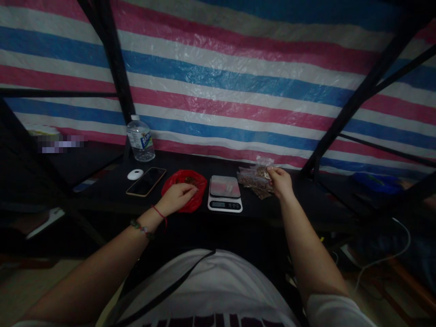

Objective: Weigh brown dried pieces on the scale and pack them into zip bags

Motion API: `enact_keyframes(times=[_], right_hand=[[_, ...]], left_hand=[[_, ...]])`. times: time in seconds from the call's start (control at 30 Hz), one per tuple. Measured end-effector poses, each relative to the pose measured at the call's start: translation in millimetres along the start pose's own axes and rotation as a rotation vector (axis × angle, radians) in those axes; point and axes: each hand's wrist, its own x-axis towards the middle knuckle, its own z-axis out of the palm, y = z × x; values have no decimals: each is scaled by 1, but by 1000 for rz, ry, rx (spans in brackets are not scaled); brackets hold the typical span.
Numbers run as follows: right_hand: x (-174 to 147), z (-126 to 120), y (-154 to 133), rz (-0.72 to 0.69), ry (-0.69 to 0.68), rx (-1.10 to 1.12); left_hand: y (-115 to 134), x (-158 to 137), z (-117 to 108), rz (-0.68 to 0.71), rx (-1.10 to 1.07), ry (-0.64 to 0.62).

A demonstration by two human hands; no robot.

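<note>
My left hand (177, 199) is over the near side of an opened red plastic bag (200, 179), its thumb and fingers drawn together. Whatever may be between its fingertips cannot be made out. Some dark brownish contents (189, 180) show inside the red bag. To the right, my right hand (281, 181) pinches the edge of a small clear zip bag (263, 171) with brownish bits in it. Several similar filled zip bags (250, 179) lie in a pile beneath and beside it. Between my hands sits a white kitchen scale (225, 204) with a grey weighing plate (225, 186).
A phone (146, 181) and a white oval object (135, 174) lie left of the red bag. Behind them stands a large clear bottle (141, 141). Dark metal posts (117, 59) and a striped plastic sheet (221, 86) bound the black table (187, 160).
</note>
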Motion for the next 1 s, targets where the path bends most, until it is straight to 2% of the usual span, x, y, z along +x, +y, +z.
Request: enact_keyframes(times=[0.1,0.17,0.27,0.43,0.53,0.6,0.67,0.77,0.87,0.97,1.0], right_hand=[[9,-16,33,149,-17,-491],[11,-21,45,179,-64,-759],[13,-24,44,171,-67,-891],[14,-18,11,55,-39,-778],[5,-1,-7,48,-136,-546],[-5,16,-8,45,-223,-371],[-18,33,1,34,-286,-263],[-35,50,28,20,-294,-301],[-42,55,52,-9,-279,-363],[-40,54,64,23,-212,-300],[-39,53,65,45,-183,-273]], left_hand=[[-5,-1,0,79,227,-116],[-5,-2,0,83,314,-167],[-6,-2,2,61,374,-203],[-15,1,5,87,404,-283],[-23,3,6,84,461,-279],[-28,5,6,61,506,-250],[-30,7,7,50,540,-217],[-29,12,3,63,570,-173],[-24,22,-10,44,579,-87],[-19,31,-24,11,572,44],[-17,32,-26,15,571,45]])
